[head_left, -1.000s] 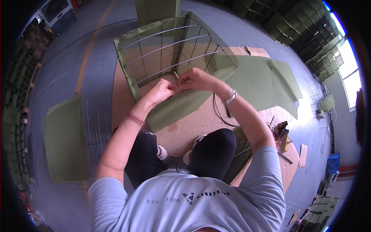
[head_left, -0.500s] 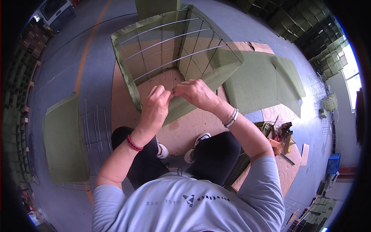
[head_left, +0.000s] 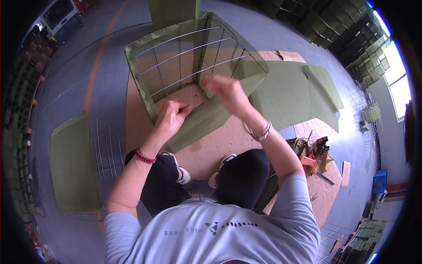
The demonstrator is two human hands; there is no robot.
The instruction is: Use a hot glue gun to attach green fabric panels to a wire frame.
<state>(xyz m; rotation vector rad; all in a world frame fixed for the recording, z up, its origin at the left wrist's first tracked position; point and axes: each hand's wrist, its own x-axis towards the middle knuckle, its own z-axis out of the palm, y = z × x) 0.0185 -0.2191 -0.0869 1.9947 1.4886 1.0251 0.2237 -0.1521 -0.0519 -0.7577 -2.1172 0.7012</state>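
In front of me stands a box-shaped wire basket [head_left: 180, 56], its metal rods covered with green mesh fabric [head_left: 204, 125]. My left hand [head_left: 171, 115] is closed in a pinch at the basket's near rim, on the fabric edge. Farther right and above that rim is my right hand [head_left: 225, 91], lifted off the edge with its fingers curled together. What the right fingers hold, if anything, is too small and blurred to make out.
Cardboard [head_left: 145, 105] lies under the basket. Green fabric panels [head_left: 285, 86] spread to the right, another panel [head_left: 74, 163] lies left beside a wire grid [head_left: 109, 149]. Hand tools [head_left: 314, 160] sit at my right. Stacked green boxes [head_left: 303, 17] line the back.
My hands were together at the near rim. The right hand has moved up and away to the right; the left stays near the edge, slightly lower and left.
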